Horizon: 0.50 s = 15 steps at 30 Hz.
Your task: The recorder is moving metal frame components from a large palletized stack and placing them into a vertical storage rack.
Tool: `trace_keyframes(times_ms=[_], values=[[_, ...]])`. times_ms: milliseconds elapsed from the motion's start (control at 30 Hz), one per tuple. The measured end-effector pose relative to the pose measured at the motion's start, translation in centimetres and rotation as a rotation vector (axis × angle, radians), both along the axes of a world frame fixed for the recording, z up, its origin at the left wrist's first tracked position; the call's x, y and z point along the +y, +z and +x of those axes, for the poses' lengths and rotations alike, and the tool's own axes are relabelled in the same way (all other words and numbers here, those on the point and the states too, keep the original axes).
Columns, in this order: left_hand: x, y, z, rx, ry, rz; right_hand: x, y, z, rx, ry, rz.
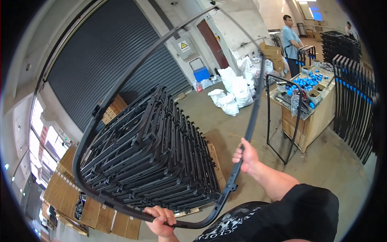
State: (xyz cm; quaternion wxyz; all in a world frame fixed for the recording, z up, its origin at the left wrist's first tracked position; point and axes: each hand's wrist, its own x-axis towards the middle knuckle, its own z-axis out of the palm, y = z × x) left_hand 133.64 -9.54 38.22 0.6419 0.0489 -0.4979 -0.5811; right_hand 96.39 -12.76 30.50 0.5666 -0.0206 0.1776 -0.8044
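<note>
A large black tubular metal frame (pixel 86 188) with rounded corners is held up in front of me, its far end tilted up and away. My left hand (pixel 160 220) is closed around its near bar, close to the lower corner. Further up the right side bar, my right hand (pixel 246 156) grips the same frame. Small brackets and holes show along the tube by the right hand. Behind and below the raised frame stands a tall stack of similar black frames (pixel 161 149) on a wooden pallet (pixel 216 165).
To the right, a wooden workbench (pixel 312 128) carries many blue parts (pixel 308 82), with a black frame (pixel 269 121) standing against it. More frames (pixel 354 101) lean in a row. A person (pixel 291 40) stands behind. White sacks (pixel 234 94), flattened cardboard (pixel 66 193) and a grey shutter (pixel 105 52) surround the stack.
</note>
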Motion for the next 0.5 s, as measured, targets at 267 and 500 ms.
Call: trace_keyframes(times_ms=[267,500], values=[[-5.8,-1.1,-20.9,-0.026,-0.27,-0.145,5.6,1.0,-20.9,0.069,-0.32,-0.079],[-10.7,-1.4,-36.4,-0.148,-0.482,-0.193,13.4,-1.1,-30.6,0.016,-0.708,-0.114]])
